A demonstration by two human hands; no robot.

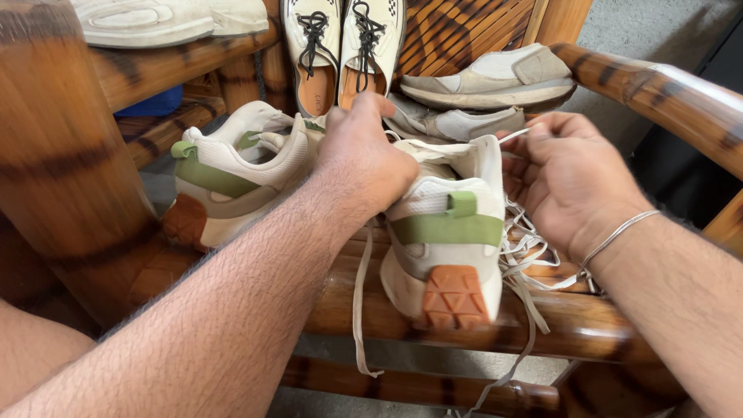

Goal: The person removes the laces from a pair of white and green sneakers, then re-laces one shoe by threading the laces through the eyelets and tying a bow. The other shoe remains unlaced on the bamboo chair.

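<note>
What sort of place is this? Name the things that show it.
Probably a home entryway or porch: several pairs of shoes lie on a bamboo rack, and both hands work on a white sneaker with loose laces.

A sneaker (449,224) stands on a bamboo bench (580,325) between both hands, its mate (232,174) to the left, with more shoes (340,46) lying behind them.

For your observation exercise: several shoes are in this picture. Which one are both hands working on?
The cream sneaker with the green heel band and orange sole, heel toward the camera. The left hand grips its collar; the right hand holds its loose lace. Its twin lies untouched.
</note>
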